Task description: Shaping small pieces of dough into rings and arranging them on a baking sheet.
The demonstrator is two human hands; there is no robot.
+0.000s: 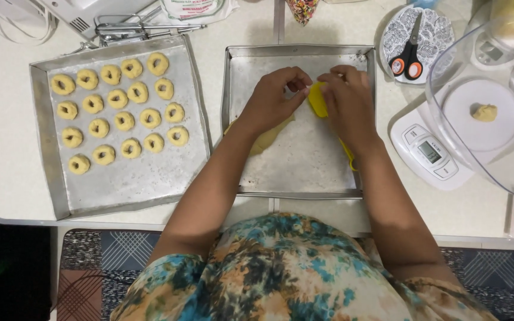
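Note:
A metal baking tray point(304, 172) lies in front of me, and both hands work over it. My right hand point(347, 101) grips a yellow plastic tool point(317, 100), whose long handle shows again below my wrist. My left hand point(273, 98) has its fingertips pinched at the tool's tip; what it pinches is hidden. A flattened sheet of yellow dough point(267, 138) lies on the tray under my left wrist. A second tray point(132, 178) on the left carries several rows of ring-shaped dough cookies point(117, 98).
A white kitchen scale point(441, 142) stands at the right with a clear bowl point(495, 113) holding a dough lump point(485, 112). Orange-handled scissors point(408, 53) rest on a patterned plate. A mixer and beaters point(132, 27) lie at the back left.

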